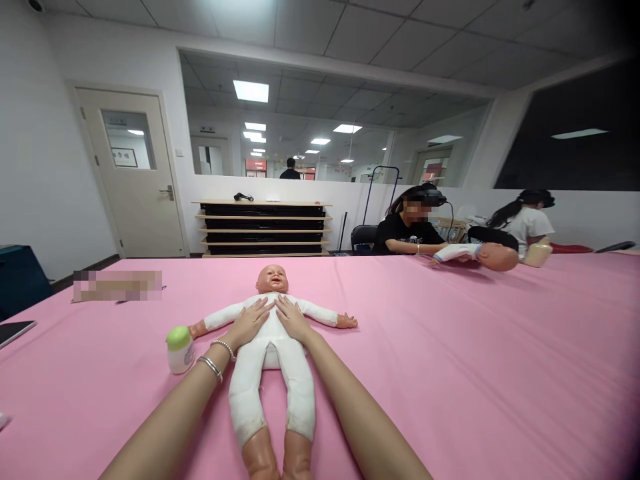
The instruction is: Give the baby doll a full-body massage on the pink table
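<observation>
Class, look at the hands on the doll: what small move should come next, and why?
Probably a gentle outward slide across the chest of the doll: the left hand and right hand lie palm-down on its front, fingers close together near the middle, and the doll lies face up with both arms spread.

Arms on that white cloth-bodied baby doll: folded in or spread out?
Spread out: the white cloth-bodied baby doll has both arms reaching sideways; the person's left hand and right hand rest on its chest.
</observation>
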The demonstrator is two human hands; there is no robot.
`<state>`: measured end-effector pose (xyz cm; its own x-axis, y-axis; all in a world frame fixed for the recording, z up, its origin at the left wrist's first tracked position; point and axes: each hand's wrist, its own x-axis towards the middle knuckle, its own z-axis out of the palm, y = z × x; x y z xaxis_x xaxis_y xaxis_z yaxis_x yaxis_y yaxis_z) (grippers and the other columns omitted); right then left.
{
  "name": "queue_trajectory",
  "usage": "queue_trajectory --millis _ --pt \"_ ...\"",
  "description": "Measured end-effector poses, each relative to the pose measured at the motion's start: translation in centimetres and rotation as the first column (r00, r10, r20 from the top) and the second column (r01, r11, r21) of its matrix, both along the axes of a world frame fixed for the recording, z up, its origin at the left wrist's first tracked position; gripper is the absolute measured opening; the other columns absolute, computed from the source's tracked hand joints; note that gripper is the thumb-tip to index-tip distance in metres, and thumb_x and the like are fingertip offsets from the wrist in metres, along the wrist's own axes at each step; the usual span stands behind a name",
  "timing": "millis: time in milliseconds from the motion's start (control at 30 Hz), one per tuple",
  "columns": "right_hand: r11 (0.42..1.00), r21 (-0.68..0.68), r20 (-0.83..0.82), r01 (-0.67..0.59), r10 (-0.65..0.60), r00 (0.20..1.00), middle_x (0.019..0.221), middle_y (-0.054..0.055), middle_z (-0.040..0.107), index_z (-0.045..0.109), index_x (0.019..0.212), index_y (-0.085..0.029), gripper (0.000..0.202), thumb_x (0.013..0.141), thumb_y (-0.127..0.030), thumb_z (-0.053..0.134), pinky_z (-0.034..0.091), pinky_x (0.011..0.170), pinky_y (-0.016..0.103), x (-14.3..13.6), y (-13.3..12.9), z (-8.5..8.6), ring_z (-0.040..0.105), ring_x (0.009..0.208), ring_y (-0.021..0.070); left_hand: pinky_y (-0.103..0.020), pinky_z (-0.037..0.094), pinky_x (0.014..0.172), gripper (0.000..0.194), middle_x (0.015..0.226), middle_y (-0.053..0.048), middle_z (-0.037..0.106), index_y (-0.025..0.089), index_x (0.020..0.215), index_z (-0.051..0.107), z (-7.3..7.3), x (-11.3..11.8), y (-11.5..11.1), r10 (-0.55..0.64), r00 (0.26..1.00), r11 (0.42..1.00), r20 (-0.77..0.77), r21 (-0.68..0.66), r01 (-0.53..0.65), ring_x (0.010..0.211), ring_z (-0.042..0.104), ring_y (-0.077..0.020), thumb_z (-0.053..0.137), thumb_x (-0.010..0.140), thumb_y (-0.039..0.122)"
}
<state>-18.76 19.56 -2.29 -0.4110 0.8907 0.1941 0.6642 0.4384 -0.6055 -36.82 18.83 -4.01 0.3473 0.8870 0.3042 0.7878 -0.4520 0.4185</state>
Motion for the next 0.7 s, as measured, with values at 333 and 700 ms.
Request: queue_trajectory --millis 333,700 --pt "0.967 0.008 0.183 0.253 -0.250 0.951 0.149 -0.004 0.014 0.025 0.140 -0.030 0.055 0.089 -0.048 0.018 0.004 0.117 0.042 5.2 0.0 -2.6 0.009 0.141 0.0150 -0.048 0.009 0.110 0.053 0.147 -0.002 0.025 0.025 0.140 0.030 -2.4 -2.5 -0.8 0.399 0.898 0.913 -0.187 -0.010 -0.408 0.138 0.012 -0.0224 0.020 0.092 0.045" --pt "0.967 -0.038 0.053 0.253 -0.251 0.966 0.149 0.001 0.011 0.016 0.143 -0.022 0.062 0.089 -0.051 0.013 0.003 0.116 0.046 1.5 2.1 -1.6 0.011 0.141 0.0153 -0.049 0.015 0.109 0.057 0.147 -0.006 0.023 0.019 0.144 0.020 -1.5 -0.9 1.8 0.390 0.915 0.919 -0.100 0.104 -0.380 0.136 0.021 -0.0222 0.018 0.092 0.044"
